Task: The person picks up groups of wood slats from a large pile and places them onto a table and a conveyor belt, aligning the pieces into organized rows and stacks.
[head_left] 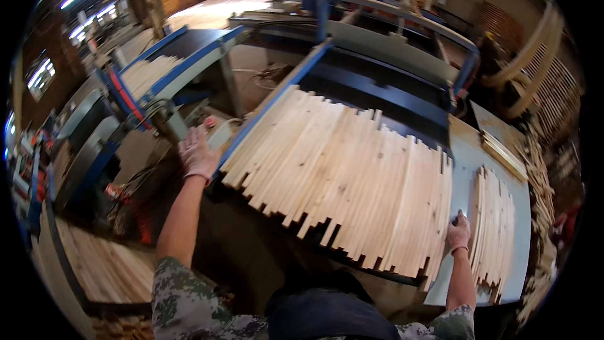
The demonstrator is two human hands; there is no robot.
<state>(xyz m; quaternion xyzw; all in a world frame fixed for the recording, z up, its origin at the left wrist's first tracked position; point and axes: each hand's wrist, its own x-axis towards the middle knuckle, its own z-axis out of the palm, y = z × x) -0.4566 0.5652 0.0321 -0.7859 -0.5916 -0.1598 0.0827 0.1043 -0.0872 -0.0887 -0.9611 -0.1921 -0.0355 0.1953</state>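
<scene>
The blue-framed machine (396,12) carries a dark bed (384,91). Wooden strips (340,176) cover its near portion: pale, straight, tightly parallel, marked with brown knots, their ends staggered. To the right, a grey side table (462,182) supports a smaller strip stack (494,230). The gloved left hand (198,156) is empty, fingers extended, near a red button (210,121). The gloved right hand (459,234), fingers curled, is beside the strips' right edge; whether it grasps anything cannot be determined.

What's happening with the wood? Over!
Left hand open, near red button. Right hand beside strips, grip unclear. Strips side by side, ends uneven. Smaller row close on right hand's right.
</scene>
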